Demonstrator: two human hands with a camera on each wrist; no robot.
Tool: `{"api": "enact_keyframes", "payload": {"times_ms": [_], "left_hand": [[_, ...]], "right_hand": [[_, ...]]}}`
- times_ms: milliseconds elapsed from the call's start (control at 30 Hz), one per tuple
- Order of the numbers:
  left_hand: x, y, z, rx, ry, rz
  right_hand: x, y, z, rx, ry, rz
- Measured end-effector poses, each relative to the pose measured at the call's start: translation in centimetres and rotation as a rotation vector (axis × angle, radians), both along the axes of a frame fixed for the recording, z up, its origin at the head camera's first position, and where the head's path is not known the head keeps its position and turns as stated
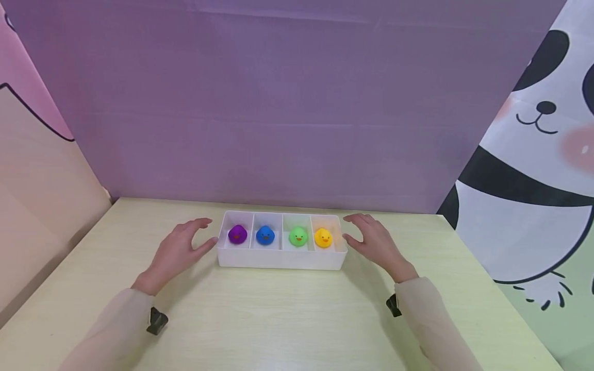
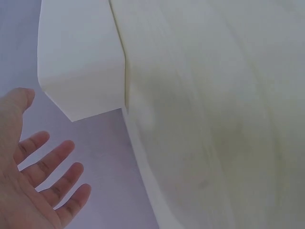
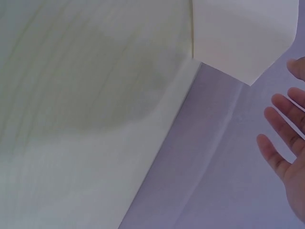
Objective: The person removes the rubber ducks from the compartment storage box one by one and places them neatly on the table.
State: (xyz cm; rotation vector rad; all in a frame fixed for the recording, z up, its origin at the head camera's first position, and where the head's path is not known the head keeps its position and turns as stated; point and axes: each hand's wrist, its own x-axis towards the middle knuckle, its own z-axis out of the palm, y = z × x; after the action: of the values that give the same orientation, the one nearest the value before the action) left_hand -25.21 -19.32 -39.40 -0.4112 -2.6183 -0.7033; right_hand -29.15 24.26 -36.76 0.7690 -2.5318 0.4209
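Observation:
A white box [image 1: 280,259] divided into compartments stands near the table's far edge. From left to right its compartments hold a purple toy duck [image 1: 237,234], a blue one [image 1: 265,235], a green one [image 1: 298,236] and a yellow one [image 1: 323,237]. Beside the box's left end is my left hand [image 1: 178,252], fingers spread apart and thumb tip close to the wall. My right hand [image 1: 376,242] mirrors it at the right end, thumb and fingers parted. Both wrist views show spread fingers with nothing between them, near the box's end walls.
The box rests on a pale wooden table [image 1: 278,319]. Behind the table's far edge hangs a purple cloth [image 1: 287,103]. A panda-printed panel [image 1: 524,216] borders the right side, and a beige and pink panel [image 1: 42,190] the left.

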Motion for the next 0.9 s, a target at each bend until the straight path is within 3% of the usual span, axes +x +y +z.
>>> {"api": "enact_keyframes", "payload": {"times_ms": [333,900], "left_hand": [[-0.8,0.8,-0.3,0.026,-0.055,-0.007],[-1.8,2.1,-0.4,0.013,-0.131,-0.042]], "right_hand": [[-1.0,-1.7,0.5,0.043,-0.014,0.035],[-2.2,-2.8,-0.2,0.148,-0.065,0.039]]}}
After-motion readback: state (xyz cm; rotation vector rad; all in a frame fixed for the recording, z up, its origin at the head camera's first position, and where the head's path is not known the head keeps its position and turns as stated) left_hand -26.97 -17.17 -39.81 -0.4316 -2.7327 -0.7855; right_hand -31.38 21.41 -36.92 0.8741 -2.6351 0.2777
